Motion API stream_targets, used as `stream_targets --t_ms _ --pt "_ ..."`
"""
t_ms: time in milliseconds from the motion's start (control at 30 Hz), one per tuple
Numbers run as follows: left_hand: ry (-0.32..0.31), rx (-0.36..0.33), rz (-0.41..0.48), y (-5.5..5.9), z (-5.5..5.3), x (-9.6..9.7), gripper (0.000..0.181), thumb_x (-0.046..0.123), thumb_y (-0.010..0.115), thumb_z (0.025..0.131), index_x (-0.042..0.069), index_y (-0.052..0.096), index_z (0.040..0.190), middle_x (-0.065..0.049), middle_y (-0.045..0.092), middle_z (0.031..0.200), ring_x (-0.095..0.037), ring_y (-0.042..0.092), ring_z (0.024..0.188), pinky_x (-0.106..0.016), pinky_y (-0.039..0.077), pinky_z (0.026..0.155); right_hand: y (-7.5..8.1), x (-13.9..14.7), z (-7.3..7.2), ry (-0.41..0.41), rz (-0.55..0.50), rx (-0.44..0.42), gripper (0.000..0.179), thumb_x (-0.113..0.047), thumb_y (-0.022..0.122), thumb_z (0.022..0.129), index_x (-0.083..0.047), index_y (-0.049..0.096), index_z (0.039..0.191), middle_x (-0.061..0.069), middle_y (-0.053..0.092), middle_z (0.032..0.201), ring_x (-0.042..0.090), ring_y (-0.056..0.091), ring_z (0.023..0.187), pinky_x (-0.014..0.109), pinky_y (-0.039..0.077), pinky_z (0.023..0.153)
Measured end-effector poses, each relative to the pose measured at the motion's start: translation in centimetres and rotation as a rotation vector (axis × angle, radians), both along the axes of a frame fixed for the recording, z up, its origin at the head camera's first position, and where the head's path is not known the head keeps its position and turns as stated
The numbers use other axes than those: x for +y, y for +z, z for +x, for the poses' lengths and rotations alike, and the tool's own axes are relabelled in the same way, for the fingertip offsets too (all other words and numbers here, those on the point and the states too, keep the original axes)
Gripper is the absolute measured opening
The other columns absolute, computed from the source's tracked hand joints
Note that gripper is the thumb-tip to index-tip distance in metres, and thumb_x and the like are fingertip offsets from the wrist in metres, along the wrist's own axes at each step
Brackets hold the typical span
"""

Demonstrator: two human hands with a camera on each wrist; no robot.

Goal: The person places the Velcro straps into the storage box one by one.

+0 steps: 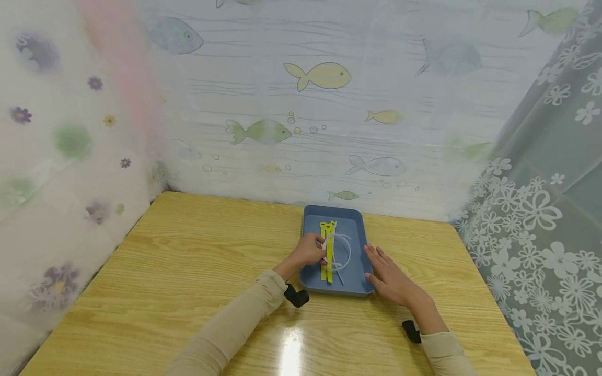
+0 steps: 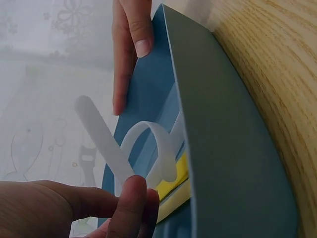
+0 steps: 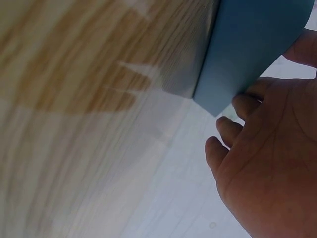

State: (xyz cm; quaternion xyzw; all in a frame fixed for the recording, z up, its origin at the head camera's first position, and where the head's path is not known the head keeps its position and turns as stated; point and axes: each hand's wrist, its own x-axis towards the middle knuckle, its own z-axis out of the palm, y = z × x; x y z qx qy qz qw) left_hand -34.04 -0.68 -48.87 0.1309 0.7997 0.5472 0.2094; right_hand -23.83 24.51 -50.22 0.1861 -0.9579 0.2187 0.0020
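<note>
Left hand [image 1: 308,250]: reaches into the blue tray [image 1: 311,219] from its left side, thumb and fingers [image 2: 130,203] pinching a white strap [image 2: 148,148] where it loops over itself; the pinch seems to keep the loop from springing flat.
White strap: thin, translucent, flexible plastic, curled into an arc above the tray floor, one free end sticking up.
Yellow straps [image 1: 327,250]: flat, matte strips lying lengthwise in the tray's middle, partly under the white one.
Blue tray: smooth, moulded plastic with rounded corners and a shallow rim, sitting on the table toward its far side.
Right hand [image 1: 388,277]: lies flat, fingers straight and holding nothing, its fingers against the tray's right rim [image 3: 247,54], apparently steadying it.
Table [image 1: 188,261]: pale wood grain, glossy enough to throw a bright glare near the front edge.
Backdrop: sheer printed curtains, flowers to either side, fish [image 1: 320,75] behind.
</note>
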Motion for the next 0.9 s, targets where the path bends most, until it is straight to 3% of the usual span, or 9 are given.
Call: stream_targets --t_ms 233,400,633,900 --pt "0.003 -0.003 -0.035 0.4 1.4 0.4 0.034 -0.004 0.058 0.093 -0.011 0.056 0.126 -0.012 0.065 0.083 -0.018 0.067 0.062 -0.032 0.061 0.065 0.2 0.7 0.8 0.021 0.000 -0.004 0.066 -0.021 0.051 0.106 0.009 0.022 0.158 0.026 0.020 0.165 0.052 0.015 0.151 0.066 0.017 0.121" --pt "0.006 -0.038 0.000 0.4 2.4 0.5 0.035 -0.003 0.060 0.094 -0.010 0.054 0.127 -0.014 0.067 0.087 -0.018 0.067 0.066 -0.034 0.062 0.070 0.4 1.2 1.4 0.041 -0.004 -0.010 0.066 -0.021 0.051 0.106 0.009 0.022 0.158 0.026 0.020 0.165 0.052 0.014 0.151 0.066 0.017 0.121" --pt "-0.005 -0.097 0.050 0.4 5.0 0.9 0.045 0.006 0.062 0.096 -0.010 0.048 0.136 -0.019 0.068 0.104 -0.022 0.069 0.082 -0.037 0.062 0.080 0.5 2.7 2.8 0.098 -0.010 -0.015 0.066 -0.020 0.051 0.106 0.010 0.021 0.157 0.027 0.019 0.165 0.053 0.013 0.151 0.066 0.016 0.121" --pt "0.027 -0.122 0.114 1.4 8.9 1.0 0.056 0.007 0.060 0.099 -0.012 0.039 0.147 -0.028 0.060 0.124 -0.036 0.068 0.105 -0.043 0.060 0.090 0.5 4.5 4.4 0.155 -0.015 -0.017 0.067 -0.021 0.051 0.106 0.009 0.021 0.158 0.026 0.019 0.165 0.053 0.013 0.151 0.066 0.016 0.121"
